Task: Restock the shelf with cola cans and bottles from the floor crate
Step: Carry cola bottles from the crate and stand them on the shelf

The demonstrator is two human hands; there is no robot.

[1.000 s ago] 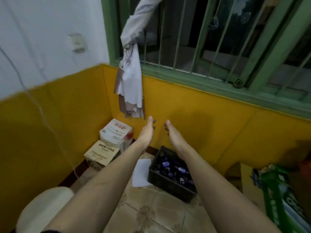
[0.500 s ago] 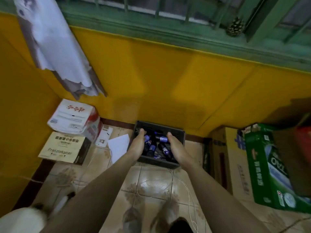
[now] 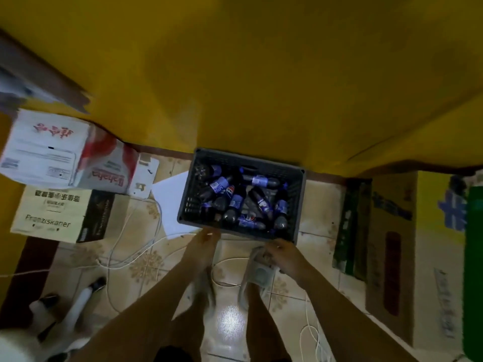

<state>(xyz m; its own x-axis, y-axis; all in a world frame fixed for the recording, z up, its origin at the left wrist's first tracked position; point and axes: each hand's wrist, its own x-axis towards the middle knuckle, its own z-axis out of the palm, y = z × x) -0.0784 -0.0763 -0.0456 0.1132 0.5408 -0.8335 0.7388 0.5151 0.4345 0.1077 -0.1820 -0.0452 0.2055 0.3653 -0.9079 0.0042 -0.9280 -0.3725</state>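
Both hands have dropped from inside the crate to its near rim. Left hand [image 3: 203, 240] touches the rim, fingers straight, holding nothing; the black crate [image 3: 298, 178] of cola bottles [image 3: 236, 202] sits on the floor against the yellow wall; right hand [image 3: 281, 253], grip unclear. Still fetching stock: next likely needs a firm hold on both sides to lift.

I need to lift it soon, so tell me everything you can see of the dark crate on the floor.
The dark grey plastic crate is rectangular with slotted walls, open-topped, and sits flat on the tiled floor against the yellow wall. Inside, dark cola bottles with blue labels lie jumbled on their sides. The left hand and right hand are at its near rim; whether they grip it is unclear.
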